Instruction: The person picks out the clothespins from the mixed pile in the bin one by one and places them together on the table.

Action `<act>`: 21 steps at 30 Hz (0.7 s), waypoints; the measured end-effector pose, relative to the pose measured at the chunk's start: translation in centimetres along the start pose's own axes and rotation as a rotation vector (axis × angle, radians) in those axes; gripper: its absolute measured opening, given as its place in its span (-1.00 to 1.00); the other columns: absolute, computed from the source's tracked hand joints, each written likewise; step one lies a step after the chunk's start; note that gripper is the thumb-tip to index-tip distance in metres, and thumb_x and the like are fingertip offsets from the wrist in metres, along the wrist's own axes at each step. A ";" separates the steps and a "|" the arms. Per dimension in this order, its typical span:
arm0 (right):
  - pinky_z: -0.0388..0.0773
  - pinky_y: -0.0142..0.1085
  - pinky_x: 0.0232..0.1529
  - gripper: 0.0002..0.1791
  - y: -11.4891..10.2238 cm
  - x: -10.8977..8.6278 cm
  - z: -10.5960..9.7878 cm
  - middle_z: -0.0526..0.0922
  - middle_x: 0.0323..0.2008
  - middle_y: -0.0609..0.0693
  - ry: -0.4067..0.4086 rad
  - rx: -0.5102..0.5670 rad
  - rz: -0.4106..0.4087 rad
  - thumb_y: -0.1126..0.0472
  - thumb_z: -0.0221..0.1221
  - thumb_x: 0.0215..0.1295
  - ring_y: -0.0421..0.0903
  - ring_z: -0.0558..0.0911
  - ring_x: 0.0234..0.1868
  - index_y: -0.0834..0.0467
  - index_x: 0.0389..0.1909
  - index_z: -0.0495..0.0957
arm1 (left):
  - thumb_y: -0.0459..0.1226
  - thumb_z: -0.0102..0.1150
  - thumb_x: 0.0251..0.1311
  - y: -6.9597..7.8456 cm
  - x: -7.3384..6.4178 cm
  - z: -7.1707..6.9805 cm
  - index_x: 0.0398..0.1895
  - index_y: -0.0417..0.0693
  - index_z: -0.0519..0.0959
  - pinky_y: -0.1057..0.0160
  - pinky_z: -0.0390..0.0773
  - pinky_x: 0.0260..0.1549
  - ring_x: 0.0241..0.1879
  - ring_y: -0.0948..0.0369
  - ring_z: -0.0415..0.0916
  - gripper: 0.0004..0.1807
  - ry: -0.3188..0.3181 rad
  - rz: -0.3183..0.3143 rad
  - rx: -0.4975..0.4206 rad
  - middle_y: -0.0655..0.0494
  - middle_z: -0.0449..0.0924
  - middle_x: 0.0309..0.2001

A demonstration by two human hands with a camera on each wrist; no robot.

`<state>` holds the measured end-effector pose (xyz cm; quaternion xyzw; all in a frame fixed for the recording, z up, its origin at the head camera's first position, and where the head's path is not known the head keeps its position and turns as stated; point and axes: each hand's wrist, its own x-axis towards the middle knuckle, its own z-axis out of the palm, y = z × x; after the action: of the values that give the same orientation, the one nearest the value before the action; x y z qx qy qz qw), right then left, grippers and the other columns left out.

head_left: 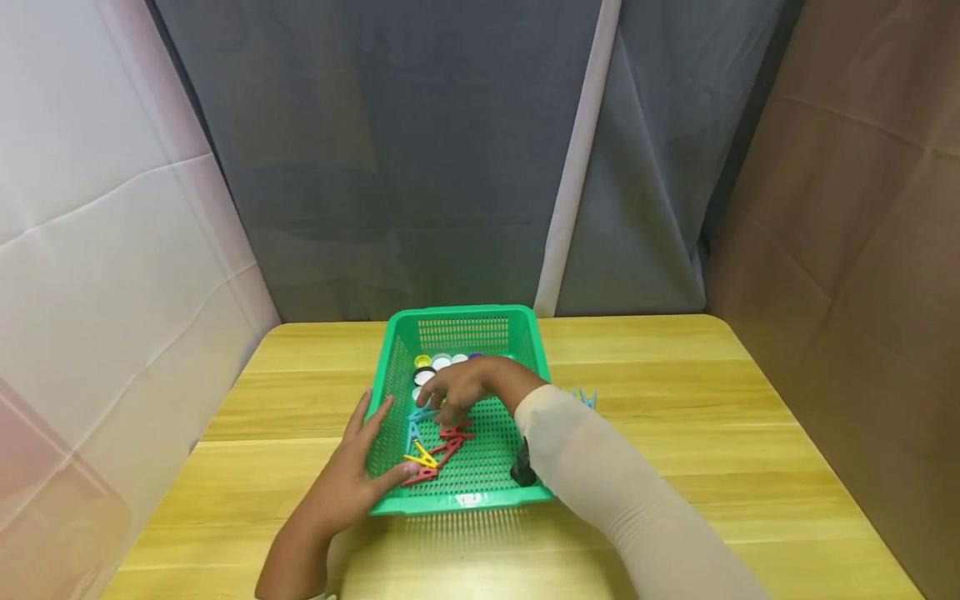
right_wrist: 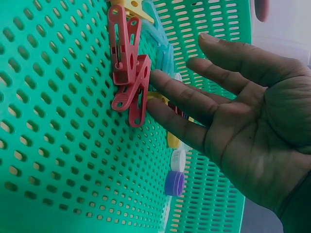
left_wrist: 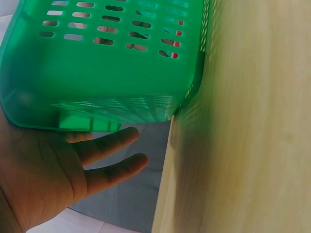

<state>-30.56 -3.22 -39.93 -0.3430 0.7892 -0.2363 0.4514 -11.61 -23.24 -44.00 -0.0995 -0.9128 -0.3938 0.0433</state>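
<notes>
A green plastic basket (head_left: 420, 502) stands on the table. My left hand (head_left: 347, 479) rests at its left rim, thumb over the inside, fingers straight and spread along the outer wall. My right hand (head_left: 461, 390) reaches down inside, fingers slightly bent and apart, nothing visible between them. In the right wrist view its fingertips overlap red clothespins (right_wrist: 125, 53). Blue clothespins (head_left: 413, 433) and a yellow clothespin (head_left: 425, 456) lie beside them on the left side. Toward the far end sit bottle caps, among them a white cap (right_wrist: 178, 160) and a purple cap (right_wrist: 175, 183).
Light blue clothespins (head_left: 588, 400) lie on the wooden table (head_left: 712, 433) to the right of the basket, partly behind the right sleeve (head_left: 600, 467). A grey curtain (head_left: 420, 167) hangs behind the table, with a pale cloth on the left and a brown one on the right.
</notes>
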 end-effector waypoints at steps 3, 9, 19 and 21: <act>0.73 -0.23 0.26 -0.25 0.1 0.1 -0.1 0.47 0.58 0.15 0.003 -0.001 -0.006 0.30 0.37 0.49 0.02 0.64 0.46 0.10 0.63 0.37 | 0.05 0.44 0.40 -0.1 0.0 0.0 0.81 0.02 0.05 -0.71 0.22 0.39 0.66 -0.58 -0.05 0.07 0.003 -0.001 -0.002 -0.29 -0.34 0.81; 0.69 -0.17 0.34 -0.22 0.4 0.0 -0.4 0.54 0.51 0.13 0.017 0.004 -0.055 0.28 0.37 0.48 -0.04 0.67 0.40 0.13 0.66 0.33 | 0.05 0.44 0.40 -0.1 0.1 0.1 0.81 0.02 0.05 -0.72 0.20 0.38 0.66 -0.59 -0.07 0.08 0.000 0.000 -0.003 -0.29 -0.34 0.81; 0.63 -0.17 0.35 -0.12 0.5 -0.2 -0.7 0.61 0.38 0.13 0.176 -0.029 -0.121 0.24 0.46 0.40 -0.02 0.65 0.32 0.29 0.65 0.30 | 0.03 0.45 0.40 -0.2 0.2 0.1 0.81 0.01 0.05 -0.72 0.20 0.39 0.66 -0.59 -0.08 0.07 -0.001 0.008 -0.009 -0.31 -0.35 0.80; 0.62 -0.18 0.32 -0.14 0.5 -0.3 -0.7 0.63 0.34 0.13 0.205 -0.048 -0.132 0.23 0.49 0.37 -0.03 0.63 0.30 0.31 0.61 0.35 | 0.03 0.45 0.41 -0.2 0.1 0.1 0.81 0.01 0.04 -0.72 0.20 0.39 0.66 -0.59 -0.08 0.07 -0.004 0.005 -0.009 -0.31 -0.35 0.80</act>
<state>-31.23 -2.65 -39.78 -0.3790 0.8123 -0.2804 0.3433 -11.77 -23.30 -44.17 -0.1030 -0.9107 -0.3978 0.0420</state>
